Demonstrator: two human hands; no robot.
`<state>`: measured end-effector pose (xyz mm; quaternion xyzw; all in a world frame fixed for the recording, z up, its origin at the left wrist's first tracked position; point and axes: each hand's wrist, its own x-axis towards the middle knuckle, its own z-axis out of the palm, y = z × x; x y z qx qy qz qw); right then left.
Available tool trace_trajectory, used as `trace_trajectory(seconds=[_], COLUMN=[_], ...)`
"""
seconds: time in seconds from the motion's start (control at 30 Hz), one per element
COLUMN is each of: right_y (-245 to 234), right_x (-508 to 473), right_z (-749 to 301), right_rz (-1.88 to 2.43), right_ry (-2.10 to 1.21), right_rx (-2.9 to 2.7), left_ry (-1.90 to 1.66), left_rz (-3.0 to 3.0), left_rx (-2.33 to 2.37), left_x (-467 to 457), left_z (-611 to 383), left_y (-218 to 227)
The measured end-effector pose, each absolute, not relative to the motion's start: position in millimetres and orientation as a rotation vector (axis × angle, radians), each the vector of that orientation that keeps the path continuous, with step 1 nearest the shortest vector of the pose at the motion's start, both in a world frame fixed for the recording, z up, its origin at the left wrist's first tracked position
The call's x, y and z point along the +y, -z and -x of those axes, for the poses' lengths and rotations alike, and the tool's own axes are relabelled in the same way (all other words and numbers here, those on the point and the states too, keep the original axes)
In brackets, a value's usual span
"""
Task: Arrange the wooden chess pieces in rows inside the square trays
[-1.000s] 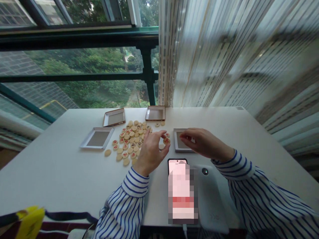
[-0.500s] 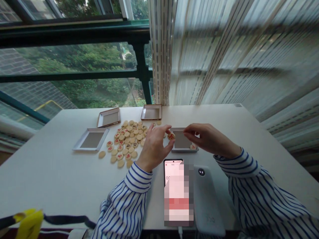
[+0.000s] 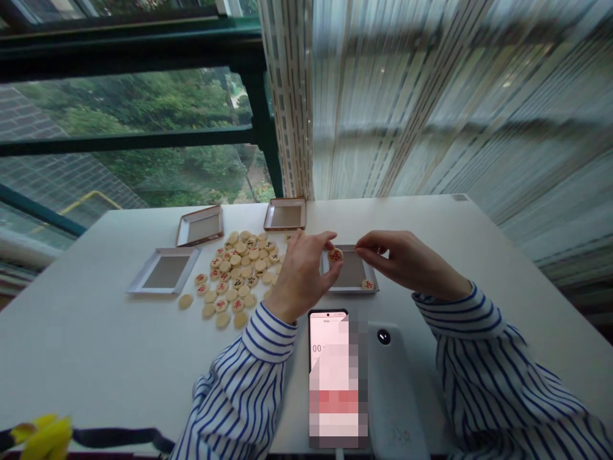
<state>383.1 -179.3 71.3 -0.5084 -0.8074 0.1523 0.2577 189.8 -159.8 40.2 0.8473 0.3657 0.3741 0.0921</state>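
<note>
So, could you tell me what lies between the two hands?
In the head view, a round game piece with a red mark, pinched by the left hand, above a small tray.

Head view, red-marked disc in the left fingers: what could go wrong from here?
The disc is pinched by its edge in the left hand over the tray rim; it might slip and roll away. The left cuff sits close to the loose pile and could scatter it.

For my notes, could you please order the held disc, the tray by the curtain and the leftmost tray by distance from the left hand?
1. Held disc: pinched by the left hand.
2. Tray by the curtain: just behind.
3. Leftmost tray: far left.
</note>
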Motion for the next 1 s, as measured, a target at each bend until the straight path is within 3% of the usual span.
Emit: trace_trajectory(seconds=[0.43,1.0], right_y=[-63,-49], right_x=[-174,-164], right_z=[-390,-392], right_rz=[1.404,1.343], right_ry=[-0.493,-0.889], right_rx=[-2.129,-1.933], left_ry=[-1.098,-1.041], left_rz=[-2.532,-2.533], left_rx=[1.02,0.969], left_x=[-147,-141], left_z=[-208,-215], left_y=[-33,-25])
